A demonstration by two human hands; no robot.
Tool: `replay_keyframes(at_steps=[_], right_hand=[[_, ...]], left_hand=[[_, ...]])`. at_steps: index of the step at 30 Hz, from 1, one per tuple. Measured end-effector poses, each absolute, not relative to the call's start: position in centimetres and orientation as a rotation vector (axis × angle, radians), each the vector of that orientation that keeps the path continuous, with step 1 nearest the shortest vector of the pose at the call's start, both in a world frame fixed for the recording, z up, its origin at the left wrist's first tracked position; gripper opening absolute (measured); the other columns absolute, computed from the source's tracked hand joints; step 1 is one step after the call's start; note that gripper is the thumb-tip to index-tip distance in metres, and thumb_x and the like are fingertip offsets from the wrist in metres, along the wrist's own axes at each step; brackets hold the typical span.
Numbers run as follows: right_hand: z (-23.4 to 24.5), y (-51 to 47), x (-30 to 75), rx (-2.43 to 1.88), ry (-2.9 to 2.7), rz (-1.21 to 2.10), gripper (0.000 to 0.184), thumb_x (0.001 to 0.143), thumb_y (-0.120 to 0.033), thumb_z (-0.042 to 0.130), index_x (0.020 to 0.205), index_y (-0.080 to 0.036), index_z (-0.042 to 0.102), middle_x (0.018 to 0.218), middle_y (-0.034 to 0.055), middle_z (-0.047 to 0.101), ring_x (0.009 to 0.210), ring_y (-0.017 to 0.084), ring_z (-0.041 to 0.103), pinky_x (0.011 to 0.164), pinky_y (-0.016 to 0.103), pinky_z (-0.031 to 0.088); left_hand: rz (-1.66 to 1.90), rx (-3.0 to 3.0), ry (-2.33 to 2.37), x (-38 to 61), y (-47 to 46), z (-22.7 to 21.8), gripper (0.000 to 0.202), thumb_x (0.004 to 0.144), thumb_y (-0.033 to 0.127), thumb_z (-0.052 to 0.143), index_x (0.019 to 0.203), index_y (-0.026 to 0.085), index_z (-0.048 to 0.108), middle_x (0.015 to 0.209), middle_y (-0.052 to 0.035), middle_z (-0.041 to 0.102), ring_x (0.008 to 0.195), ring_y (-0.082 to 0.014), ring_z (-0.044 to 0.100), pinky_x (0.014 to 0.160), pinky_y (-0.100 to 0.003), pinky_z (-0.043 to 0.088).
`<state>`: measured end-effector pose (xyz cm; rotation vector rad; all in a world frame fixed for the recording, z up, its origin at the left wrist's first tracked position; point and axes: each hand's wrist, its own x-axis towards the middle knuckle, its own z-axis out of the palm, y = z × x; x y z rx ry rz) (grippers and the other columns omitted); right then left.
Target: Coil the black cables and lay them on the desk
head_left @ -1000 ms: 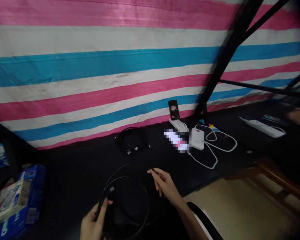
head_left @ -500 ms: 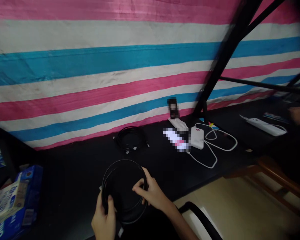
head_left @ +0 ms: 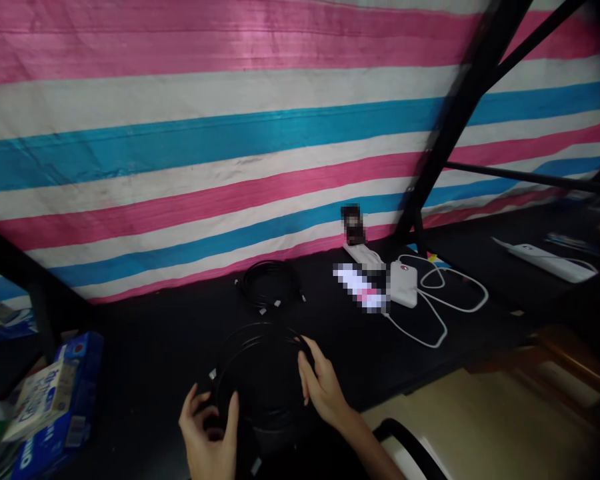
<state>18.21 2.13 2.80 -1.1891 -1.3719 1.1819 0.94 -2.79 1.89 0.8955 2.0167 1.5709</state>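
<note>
A black cable wound into a loop (head_left: 260,347) hangs just above the black table (head_left: 155,347) in front of me. My left hand (head_left: 207,433) grips the loop's lower left side, thumb up and fingers curled around the strands. My right hand (head_left: 323,387) holds the loop's right side, fingers bent over the cable. A second coil of black cable (head_left: 270,287) lies farther back near the striped tarp.
A pink, white and blue striped tarp (head_left: 180,147) backs the table. A phone (head_left: 353,223), white power strip (head_left: 365,257), white power bank (head_left: 404,283) and white cord (head_left: 440,307) lie at right. Blue boxes (head_left: 55,407) sit at left. A black metal frame (head_left: 445,133) rises at right; a chair back (head_left: 405,447) is below.
The loose cable end my right hand held out has been brought into the coil. Both hands now hold a tighter loop, and the view has shifted slightly.
</note>
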Motion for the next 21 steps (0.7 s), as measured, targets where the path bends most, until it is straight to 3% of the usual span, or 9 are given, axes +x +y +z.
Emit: replay_keyframes(at_steps=[2, 5, 9, 13, 16, 19, 21], right_hand=[[3.6, 2.5, 18.1, -1.125, -1.418, 1.139, 0.047, 0.092, -0.047, 0.036, 0.126, -0.017, 0.045, 0.042, -0.0095, 0.042, 0.032, 0.008, 0.040, 0.035, 0.017, 0.038], [4.9, 3.4, 17.0, -1.011, -1.467, 1.123, 0.043, 0.092, -0.046, 0.036, 0.123, -0.017, 0.046, 0.046, -0.0083, 0.046, 0.034, 0.007, 0.041, 0.035, 0.017, 0.038], [6.1, 4.6, 14.9, -0.965, -1.356, 1.201, 0.046, 0.091, -0.049, 0.037, 0.124, -0.018, 0.041, 0.047, -0.0087, 0.046, 0.031, 0.007, 0.037, 0.030, 0.016, 0.034], [5.7, 5.3, 13.5, -0.941, -1.222, 1.195, 0.040, 0.090, -0.047, 0.041, 0.117, -0.018, 0.042, 0.045, -0.0101, 0.042, 0.035, 0.007, 0.039, 0.035, 0.015, 0.035], [5.2, 5.4, 13.7, -0.961, -1.213, 1.260, 0.040, 0.087, -0.049, 0.045, 0.114, -0.019, 0.038, 0.049, -0.0089, 0.048, 0.036, 0.009, 0.044, 0.033, 0.016, 0.034], [5.7, 5.3, 15.5, -1.033, -1.186, 1.280, 0.040, 0.089, -0.053, 0.038, 0.112, -0.021, 0.035, 0.053, -0.0059, 0.055, 0.034, 0.010, 0.045, 0.027, 0.016, 0.028], [6.5, 5.1, 17.4, -1.046, -1.265, 1.146, 0.034, 0.091, -0.050, 0.035, 0.109, -0.021, 0.038, 0.057, -0.0036, 0.059, 0.037, 0.010, 0.048, 0.032, 0.018, 0.034]], left_hand=[[1.550, 0.886, 1.885, 1.0, -2.6, 2.3, 0.092, 0.058, 0.055, 0.069, 0.135, 0.024, 0.029, 0.110, -0.0081, 0.055, 0.081, -0.0173, 0.055, 0.057, -0.025, 0.044], [1.463, 0.862, 1.625, 1.5, -2.2, 3.3, 0.075, 0.065, 0.057, 0.063, 0.126, 0.020, 0.041, 0.086, -0.0043, 0.065, 0.076, -0.0172, 0.058, 0.070, -0.028, 0.046], [1.491, 0.799, 1.594, 2.3, -1.8, 5.1, 0.042, 0.069, 0.057, 0.060, 0.084, 0.017, 0.058, 0.068, -0.0017, 0.063, 0.070, -0.0175, 0.058, 0.070, -0.027, 0.046], [1.636, 0.828, 1.650, 3.1, -1.1, 6.7, 0.043, 0.077, 0.055, 0.052, 0.054, 0.018, 0.051, 0.055, 0.0013, 0.051, 0.054, -0.0132, 0.050, 0.056, -0.025, 0.042], [1.665, 0.932, 1.630, 3.2, 0.0, 6.9, 0.045, 0.079, 0.052, 0.050, 0.049, 0.019, 0.047, 0.049, 0.0024, 0.046, 0.049, -0.0119, 0.044, 0.053, -0.024, 0.038], [1.518, 1.071, 1.584, 3.0, 0.8, 6.5, 0.043, 0.079, 0.051, 0.050, 0.053, 0.018, 0.054, 0.054, -0.0005, 0.053, 0.058, -0.0143, 0.050, 0.061, -0.025, 0.040], [1.393, 1.110, 1.551, 2.9, 0.9, 6.0, 0.040, 0.077, 0.053, 0.053, 0.058, 0.017, 0.060, 0.060, -0.0022, 0.058, 0.062, -0.0163, 0.054, 0.063, -0.025, 0.041]])
